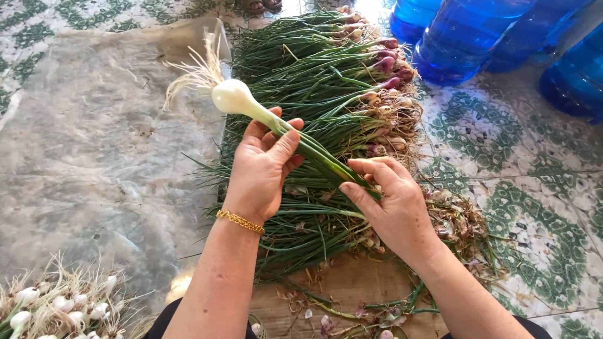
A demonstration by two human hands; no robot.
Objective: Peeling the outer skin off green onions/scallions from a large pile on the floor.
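Head view shows my left hand closed round the neck of a scallion, its white bulb and roots sticking out toward 11 o'clock. My right hand pinches the green leaves lower down, toward 4 o'clock from the bulb. By my judgement I'm mid-cleaning, stripping the outer skin, and the next move calls for a firm hold at the neck and a gentle peel. Under both hands lies the uncleaned pile, running up to 12 o'clock. Peeled skins litter the floor at 4 o'clock. Cleaned bulbs sit at 8 o'clock. Blue jugs stand at 1 o'clock; contents I cannot tell.
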